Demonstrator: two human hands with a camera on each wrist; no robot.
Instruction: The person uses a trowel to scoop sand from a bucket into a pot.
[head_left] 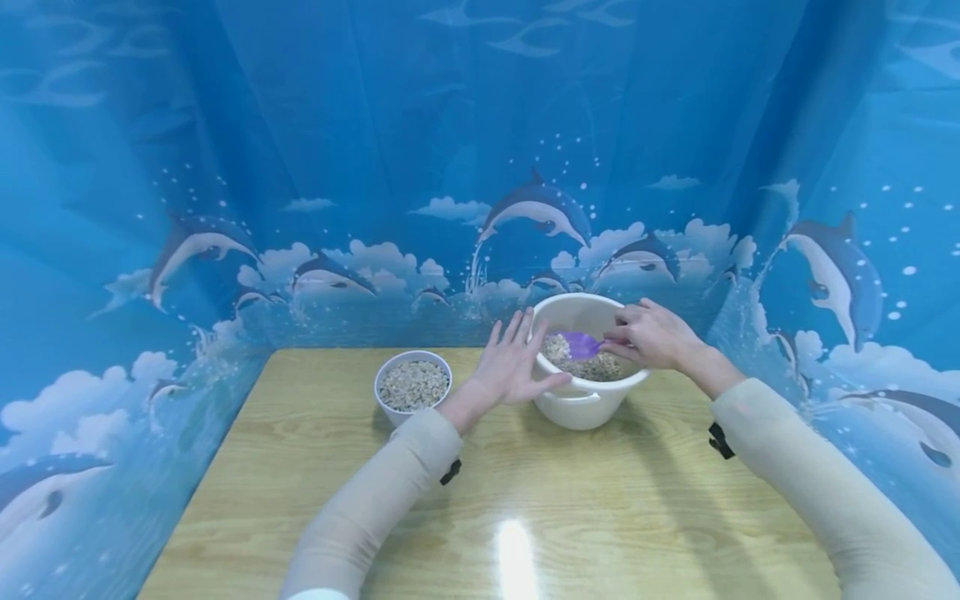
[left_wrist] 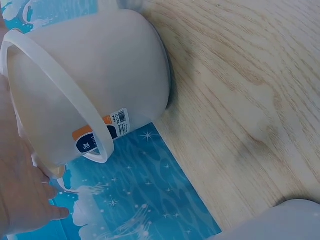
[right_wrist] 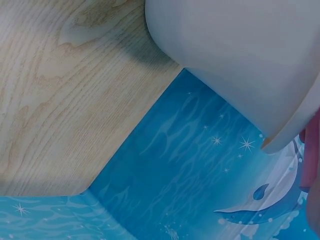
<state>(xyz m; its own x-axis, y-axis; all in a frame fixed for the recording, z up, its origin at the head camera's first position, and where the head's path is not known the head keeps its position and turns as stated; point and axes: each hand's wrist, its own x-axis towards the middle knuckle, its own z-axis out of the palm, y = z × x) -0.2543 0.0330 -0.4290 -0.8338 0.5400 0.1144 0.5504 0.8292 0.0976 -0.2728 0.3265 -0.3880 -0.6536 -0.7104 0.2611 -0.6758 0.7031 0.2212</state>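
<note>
A white bucket [head_left: 581, 410] stands upright toward the back of the table, partly filled with pale, grain-like bits [head_left: 596, 367]. My right hand [head_left: 651, 335] grips the handle of a purple scoop [head_left: 582, 345], whose blade dips into the bucket among the bits. Spread over the bucket's left rim, my left hand [head_left: 512, 363] rests with its fingers straight. In the left wrist view the bucket [left_wrist: 95, 75] shows its handle and a label, with the left hand [left_wrist: 25, 185] at its rim. The right wrist view catches the bucket's side [right_wrist: 235, 55]; the scoop is hidden there.
Left of the bucket stands a small white bowl [head_left: 390, 410] heaped with similar bits [head_left: 414, 385]. Both containers are on a wooden table [head_left: 480, 500]. A blue curtain printed with dolphins [head_left: 450, 125] rises close behind the table and along its sides.
</note>
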